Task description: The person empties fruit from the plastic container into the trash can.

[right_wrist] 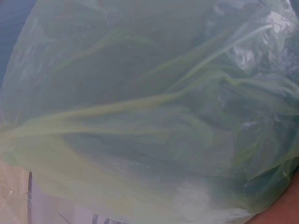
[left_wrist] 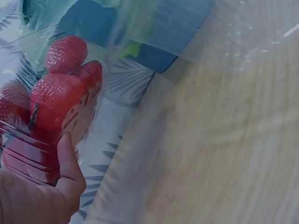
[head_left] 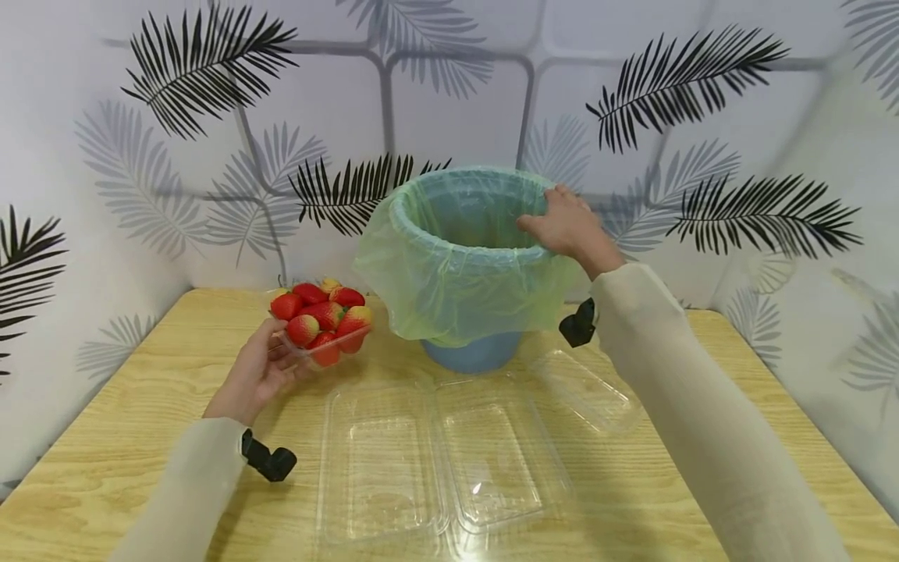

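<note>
My left hand [head_left: 261, 373] grips a clear plastic box [head_left: 303, 353] by its near left side. Red, partly yellowish strawberries [head_left: 325, 315] fill it in a heap. In the left wrist view, my thumb lies along the side of that box. A blue trash bin [head_left: 472, 353] stands in the middle, lined with a thin yellow-green bag [head_left: 485, 297] folded out over the rim. My right hand [head_left: 570, 226] grips the bin's right rim through the bag, its thumb toward the opening. Bag folds [right_wrist: 140, 102] take up most of the right wrist view and cover the fingers there.
On the wooden table [head_left: 126, 445], in front of the bin, lies an opened clear clamshell container [head_left: 382, 468]. A smaller clear plastic tray [head_left: 590, 390] sits right of the bin, below my right forearm. Behind the table is a wall [head_left: 456, 101] with a leaf pattern.
</note>
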`<state>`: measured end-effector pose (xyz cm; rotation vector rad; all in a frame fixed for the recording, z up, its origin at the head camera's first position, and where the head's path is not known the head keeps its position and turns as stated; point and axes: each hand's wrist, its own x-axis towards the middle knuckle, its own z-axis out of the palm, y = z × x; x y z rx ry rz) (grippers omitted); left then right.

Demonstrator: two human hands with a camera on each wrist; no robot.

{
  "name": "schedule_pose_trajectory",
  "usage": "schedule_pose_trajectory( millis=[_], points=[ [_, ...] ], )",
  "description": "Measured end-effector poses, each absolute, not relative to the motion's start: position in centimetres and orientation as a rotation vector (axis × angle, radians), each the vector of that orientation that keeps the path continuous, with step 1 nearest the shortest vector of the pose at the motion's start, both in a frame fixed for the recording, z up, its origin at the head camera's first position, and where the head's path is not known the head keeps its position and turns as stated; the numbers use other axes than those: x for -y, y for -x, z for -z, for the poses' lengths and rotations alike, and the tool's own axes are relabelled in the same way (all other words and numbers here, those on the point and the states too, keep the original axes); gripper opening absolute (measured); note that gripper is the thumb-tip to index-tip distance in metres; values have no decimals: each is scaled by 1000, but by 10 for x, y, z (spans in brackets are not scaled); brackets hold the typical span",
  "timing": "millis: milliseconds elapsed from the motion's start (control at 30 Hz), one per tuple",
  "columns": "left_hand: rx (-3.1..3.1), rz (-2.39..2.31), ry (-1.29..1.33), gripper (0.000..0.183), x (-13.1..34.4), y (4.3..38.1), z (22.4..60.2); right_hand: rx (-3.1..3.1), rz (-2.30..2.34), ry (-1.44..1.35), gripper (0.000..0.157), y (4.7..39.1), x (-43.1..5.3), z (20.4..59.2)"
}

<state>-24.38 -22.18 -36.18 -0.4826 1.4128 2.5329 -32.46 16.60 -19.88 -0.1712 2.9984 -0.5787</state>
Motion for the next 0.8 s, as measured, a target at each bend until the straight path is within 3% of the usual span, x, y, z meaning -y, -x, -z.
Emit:
schedule_pose_trajectory(
  millis=[800],
  points=[
    [-1286,-2685,288,29,244,258,280,-3000,583,170,78,324,-165,199]
  ],
)
